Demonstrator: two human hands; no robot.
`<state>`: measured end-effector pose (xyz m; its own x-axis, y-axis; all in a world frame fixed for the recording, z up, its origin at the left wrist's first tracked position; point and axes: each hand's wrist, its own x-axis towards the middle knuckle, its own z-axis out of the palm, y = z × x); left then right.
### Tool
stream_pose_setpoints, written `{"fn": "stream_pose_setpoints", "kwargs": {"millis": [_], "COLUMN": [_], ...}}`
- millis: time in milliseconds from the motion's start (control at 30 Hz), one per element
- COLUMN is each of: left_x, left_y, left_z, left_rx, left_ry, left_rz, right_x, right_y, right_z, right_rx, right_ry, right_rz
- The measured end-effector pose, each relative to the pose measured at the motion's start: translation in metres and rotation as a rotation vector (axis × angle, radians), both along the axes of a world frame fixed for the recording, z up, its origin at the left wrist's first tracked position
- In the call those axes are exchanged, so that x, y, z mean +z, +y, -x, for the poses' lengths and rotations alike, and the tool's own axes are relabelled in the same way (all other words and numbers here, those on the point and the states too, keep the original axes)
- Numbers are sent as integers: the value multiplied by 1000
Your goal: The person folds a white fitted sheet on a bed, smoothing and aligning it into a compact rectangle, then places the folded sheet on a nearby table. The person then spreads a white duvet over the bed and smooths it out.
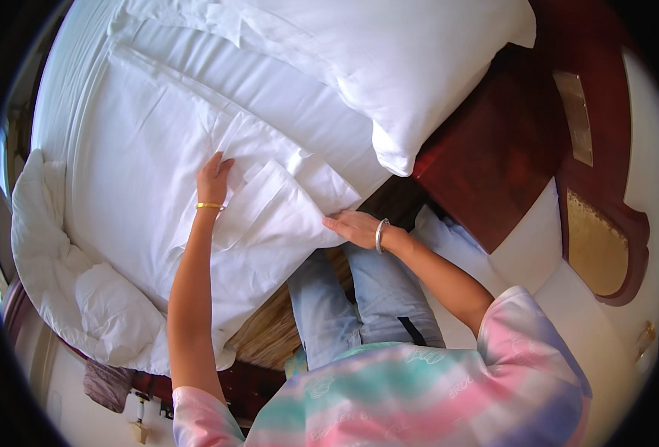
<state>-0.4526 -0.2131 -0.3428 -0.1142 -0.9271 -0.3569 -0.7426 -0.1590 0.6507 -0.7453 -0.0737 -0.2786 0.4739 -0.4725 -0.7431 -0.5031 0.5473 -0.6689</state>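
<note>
A white cloth, seemingly a sheet or cover (270, 201), lies in loose folds over the near part of the bed; its exact kind is unclear. Into its folds reaches my left hand (214, 177), a gold bangle at the wrist, with fingers and thumb closed on a pinch of fabric. My right hand (353, 226), wearing a silver bangle, grips the folded edge near the bed's near right side. Between the two hands the fabric is raised in creases. Beyond it, a smooth white mattress sheet (270, 86) covers the bed.
A white pillow (433, 67) lies at the upper right, its corner overhanging the bed. Beside it stands a dark red bedside cabinet (486, 156). A bunched white duvet (109, 305) rests along the left edge. Wooden flooring (270, 331) shows by my legs.
</note>
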Motion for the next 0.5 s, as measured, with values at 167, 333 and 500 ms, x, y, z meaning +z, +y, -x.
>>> {"fn": "stream_pose_setpoints", "kwargs": {"millis": [167,333,500], "left_x": [-5,3,3], "left_y": [5,2,2], "left_z": [-9,-1,-4], "left_rx": [97,49,-202], "left_ry": [-5,-62,-294], "left_rz": [-111,-65,83], "right_x": [-20,-22,-34], "right_y": [30,12,8], "right_z": [18,24,28], "right_rx": [-465,-489,-296], "right_ry": [206,222,236], "right_rz": [278,433,519]}}
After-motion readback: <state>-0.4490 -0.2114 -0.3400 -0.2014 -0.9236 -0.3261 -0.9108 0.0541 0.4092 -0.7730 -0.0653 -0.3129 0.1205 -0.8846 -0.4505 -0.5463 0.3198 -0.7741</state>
